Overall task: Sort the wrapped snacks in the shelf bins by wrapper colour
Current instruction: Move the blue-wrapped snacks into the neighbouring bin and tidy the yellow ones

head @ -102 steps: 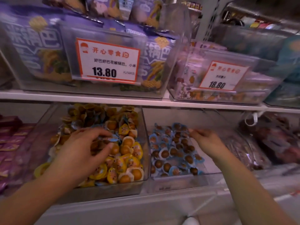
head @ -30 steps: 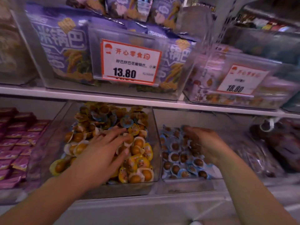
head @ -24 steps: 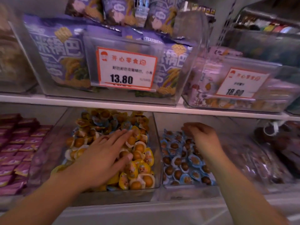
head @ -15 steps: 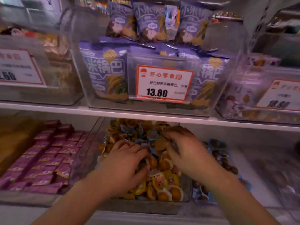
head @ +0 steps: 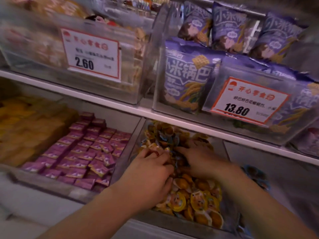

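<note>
Both hands dig into the clear bin (head: 133, 144) of round wrapped snacks on the lower shelf.

Left of that bin lies a tray of purple packets (head: 82, 150); above it sit purple bags behind a 13.80 price tag (head: 248, 100). The yellow-wrapped snacks (head: 195, 199) fill the bin, blue-wrapped ones (head: 162, 135) mixed in toward its back. The left hand (head: 150, 173) and right hand (head: 202, 161) rest curled in the pile; blur hides what each grip holds.

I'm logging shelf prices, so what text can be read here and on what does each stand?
"2.60": left price card; its small print is blurred.
"13.80": right price card; its red heading and small print are too blurred.
"小米锅巴": purple bag in the bin behind that card.
Snack wrappers below: unreadable.
</note>
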A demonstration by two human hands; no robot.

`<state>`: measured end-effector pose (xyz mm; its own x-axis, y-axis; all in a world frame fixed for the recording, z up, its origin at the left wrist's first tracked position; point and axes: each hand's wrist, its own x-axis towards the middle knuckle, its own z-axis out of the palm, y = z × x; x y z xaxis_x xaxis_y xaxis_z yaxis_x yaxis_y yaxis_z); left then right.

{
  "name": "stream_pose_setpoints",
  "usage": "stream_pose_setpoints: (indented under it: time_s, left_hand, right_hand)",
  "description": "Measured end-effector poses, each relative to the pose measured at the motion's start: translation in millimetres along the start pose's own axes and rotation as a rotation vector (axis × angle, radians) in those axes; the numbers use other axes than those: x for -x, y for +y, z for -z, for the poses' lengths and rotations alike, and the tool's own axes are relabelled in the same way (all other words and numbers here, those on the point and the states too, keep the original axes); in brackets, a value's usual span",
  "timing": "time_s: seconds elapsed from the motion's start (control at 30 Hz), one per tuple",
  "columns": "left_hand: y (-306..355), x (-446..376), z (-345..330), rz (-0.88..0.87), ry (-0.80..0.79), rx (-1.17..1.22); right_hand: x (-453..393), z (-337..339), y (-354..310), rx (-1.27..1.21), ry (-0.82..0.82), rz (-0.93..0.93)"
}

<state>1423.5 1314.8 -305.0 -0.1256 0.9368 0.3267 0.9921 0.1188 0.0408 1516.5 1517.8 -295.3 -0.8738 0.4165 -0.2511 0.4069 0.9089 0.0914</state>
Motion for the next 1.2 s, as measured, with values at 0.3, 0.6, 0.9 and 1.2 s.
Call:
stream_pose_setpoints:
  time_s: [0.3, 0.6, 0.9, 1.2]
  left_hand:
    - [-8, 6, -5, -0.003, -0.022, 0.120]
    - [0, -7, -20, 0.012, -0.082, 0.020]
    - [-5, -24, -24, -0.015, -0.227, 0.151]
    - [-10, -20, -12, 0.130, 0.063, 0.358]
  right_hand:
    - [-10, 3, -10, -0.154, -0.111, -0.010]
    - [6, 13, -1, -0.400, 0.153, 0.045]
    - [26, 12, 8, -1.096, 0.318, -0.177]
    - [55, 2, -9, -1.418, 0.418, -0.289]
